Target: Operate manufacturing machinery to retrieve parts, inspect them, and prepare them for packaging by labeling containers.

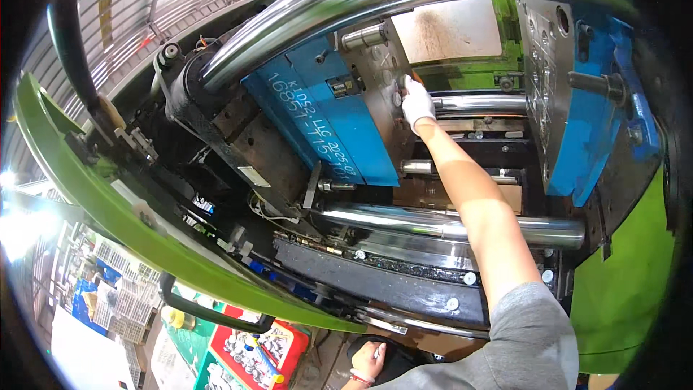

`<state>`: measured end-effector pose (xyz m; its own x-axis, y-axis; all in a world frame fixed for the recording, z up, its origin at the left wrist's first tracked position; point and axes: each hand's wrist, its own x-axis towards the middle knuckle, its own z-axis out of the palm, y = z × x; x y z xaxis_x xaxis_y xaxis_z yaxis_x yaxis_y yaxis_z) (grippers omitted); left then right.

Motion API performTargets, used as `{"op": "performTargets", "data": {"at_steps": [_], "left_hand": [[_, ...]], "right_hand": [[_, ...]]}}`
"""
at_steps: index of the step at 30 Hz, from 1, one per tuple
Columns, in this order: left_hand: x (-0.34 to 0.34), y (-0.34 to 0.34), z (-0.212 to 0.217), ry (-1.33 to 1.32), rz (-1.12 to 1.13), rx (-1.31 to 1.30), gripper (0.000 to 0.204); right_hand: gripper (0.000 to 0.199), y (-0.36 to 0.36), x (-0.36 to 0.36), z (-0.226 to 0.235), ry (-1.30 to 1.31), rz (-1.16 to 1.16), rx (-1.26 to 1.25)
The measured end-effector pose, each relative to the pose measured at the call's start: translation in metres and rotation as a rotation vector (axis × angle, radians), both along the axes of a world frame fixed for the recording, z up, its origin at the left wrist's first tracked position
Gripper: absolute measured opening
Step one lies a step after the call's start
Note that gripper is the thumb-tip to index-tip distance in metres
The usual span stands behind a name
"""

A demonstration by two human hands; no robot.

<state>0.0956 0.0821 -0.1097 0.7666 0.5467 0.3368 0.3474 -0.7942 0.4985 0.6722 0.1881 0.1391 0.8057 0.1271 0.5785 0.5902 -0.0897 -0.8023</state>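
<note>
My right hand, in a white glove, reaches into the opened moulding machine. Its fingers are bent together against the steel face of the left blue mould half, beside small round shapes on that face. What the fingertips grip, if anything, is too small to make out. Across the gap stands the right mould half, also blue, with rounded cavities in its steel face. Low in the view, my left hand is bare and curled closed near my body, a band round its wrist. Whatever it may hold is hidden.
Polished tie bars cross the machine below and above my right arm. A curved green door frame runs along the left. Beyond it, a red tray holds many small grey-white parts and a yellow-and-blue tool. Stacked light crates stand farther left.
</note>
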Motion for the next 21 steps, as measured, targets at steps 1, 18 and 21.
{"op": "performTargets", "data": {"at_steps": [1, 18, 21], "left_hand": [[0.001, 0.001, -0.001, -0.003, 0.004, 0.008, 0.014], [0.021, -0.014, 0.186, -0.053, -0.540, -1.151, 0.023], [0.017, -0.012, 0.218, 0.049, -0.418, -1.254, 0.023]], "right_hand": [[0.038, -0.003, -0.003, 0.001, 0.036, 0.023, -0.046], [0.025, -0.196, -0.377, 0.051, -0.551, 1.377, -0.988], [0.023, -0.196, -0.396, 0.038, -0.533, 1.396, -0.950]]}}
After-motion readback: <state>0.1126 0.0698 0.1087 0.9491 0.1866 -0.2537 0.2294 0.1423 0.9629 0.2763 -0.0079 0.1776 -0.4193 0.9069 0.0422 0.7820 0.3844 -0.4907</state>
